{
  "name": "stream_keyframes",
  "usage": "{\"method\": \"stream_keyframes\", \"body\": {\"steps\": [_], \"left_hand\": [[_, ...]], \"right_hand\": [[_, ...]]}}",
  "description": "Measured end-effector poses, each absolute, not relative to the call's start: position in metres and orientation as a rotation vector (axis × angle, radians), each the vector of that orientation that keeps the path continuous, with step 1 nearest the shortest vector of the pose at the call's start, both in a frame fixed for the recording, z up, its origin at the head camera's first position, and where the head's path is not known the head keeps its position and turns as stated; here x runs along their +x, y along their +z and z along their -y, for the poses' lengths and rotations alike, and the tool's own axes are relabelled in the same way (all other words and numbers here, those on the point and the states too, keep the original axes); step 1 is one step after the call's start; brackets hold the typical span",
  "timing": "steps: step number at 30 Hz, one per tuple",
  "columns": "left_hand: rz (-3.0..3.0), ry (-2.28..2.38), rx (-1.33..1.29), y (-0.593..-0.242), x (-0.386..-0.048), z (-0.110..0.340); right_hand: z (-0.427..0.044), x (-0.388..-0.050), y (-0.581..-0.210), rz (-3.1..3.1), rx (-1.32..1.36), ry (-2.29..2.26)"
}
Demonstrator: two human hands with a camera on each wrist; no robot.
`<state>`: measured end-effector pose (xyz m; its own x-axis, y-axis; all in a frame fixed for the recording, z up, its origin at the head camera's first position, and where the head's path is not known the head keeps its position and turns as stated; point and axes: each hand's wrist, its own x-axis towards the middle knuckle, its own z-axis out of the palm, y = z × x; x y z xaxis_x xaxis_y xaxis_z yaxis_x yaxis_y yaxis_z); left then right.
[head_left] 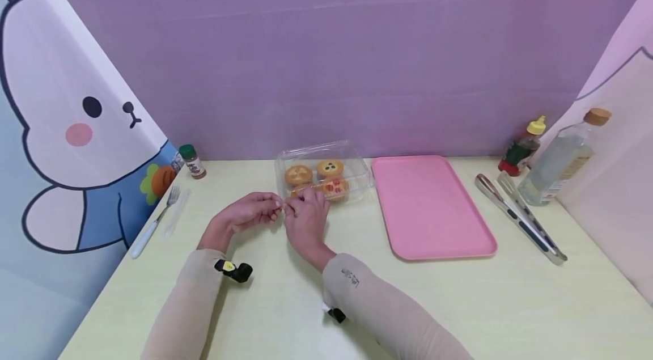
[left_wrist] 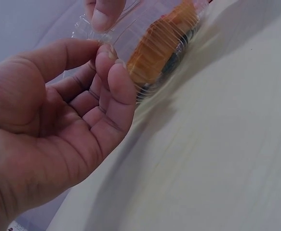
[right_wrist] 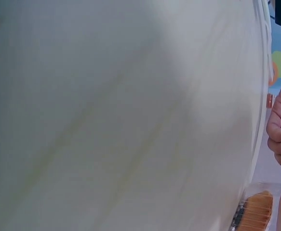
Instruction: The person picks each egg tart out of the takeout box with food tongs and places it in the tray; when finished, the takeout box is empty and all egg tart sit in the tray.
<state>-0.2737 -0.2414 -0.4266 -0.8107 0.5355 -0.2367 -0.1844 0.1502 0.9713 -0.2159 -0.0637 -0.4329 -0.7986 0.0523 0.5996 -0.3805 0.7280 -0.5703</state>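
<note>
A clear plastic clamshell box sits at the back middle of the table, with several small round baked tarts inside; one has red topping. My left hand is at the box's front left corner, thumb and fingertips pinching its thin edge, as the left wrist view also shows. Beside it, my right hand bends its fingers over the front edge and grips there, thumb close to the left fingertips. What lies under the right fingers is hidden. In the right wrist view, the ridged side of a tart shows through the plastic.
Right of the box lies a pink tray. Farther right are metal tongs, a sauce bottle with a yellow cap and a corked clear bottle. On the left are a spice jar, a fork and a clear plastic utensil.
</note>
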Motion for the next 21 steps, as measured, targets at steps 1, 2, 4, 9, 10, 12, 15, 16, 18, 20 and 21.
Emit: {"method": "stream_keyframes", "body": {"steps": [1,2,4,9,10,12,15,16,18,20,21], "left_hand": [[-1.89,1.712,0.336,-0.4265,-0.274,0.241],[-1.893,1.71,0.335,-0.4264,-0.2743,0.2408],[-1.896,1.709,0.329,-0.426,-0.2742,0.2401],[-1.892,1.705,0.329,-0.4237,-0.2739,0.2398],[-1.89,1.706,0.329,-0.4233,-0.2735,0.24],[-1.885,1.704,0.333,-0.4227,-0.2726,0.2402],[-1.878,1.703,0.339,-0.4224,-0.2725,0.2404],[-1.88,1.7,0.342,-0.4222,-0.2724,0.2404],[-1.881,1.699,0.341,-0.422,-0.2726,0.2401],[-1.883,1.699,0.342,-0.4219,-0.2725,0.2399],[-1.886,1.697,0.34,-0.4215,-0.272,0.2397]], "right_hand": [[0.0637,-0.216,-0.4331,2.327,0.247,0.942],[0.0638,-0.2161,-0.4333,2.325,0.249,0.94],[0.064,-0.2162,-0.4334,2.329,0.249,0.937],[0.0646,-0.2157,-0.4324,2.35,0.248,0.953],[0.0648,-0.2153,-0.4323,2.35,0.249,0.952],[0.065,-0.2147,-0.4326,2.344,0.254,0.95],[0.0652,-0.2144,-0.4333,2.327,0.262,0.944],[0.0652,-0.2144,-0.4335,2.323,0.264,0.94],[0.0653,-0.2144,-0.4338,2.318,0.265,0.938],[0.0654,-0.2144,-0.4341,2.313,0.264,0.934],[0.0656,-0.2142,-0.4341,2.312,0.263,0.935]]}}
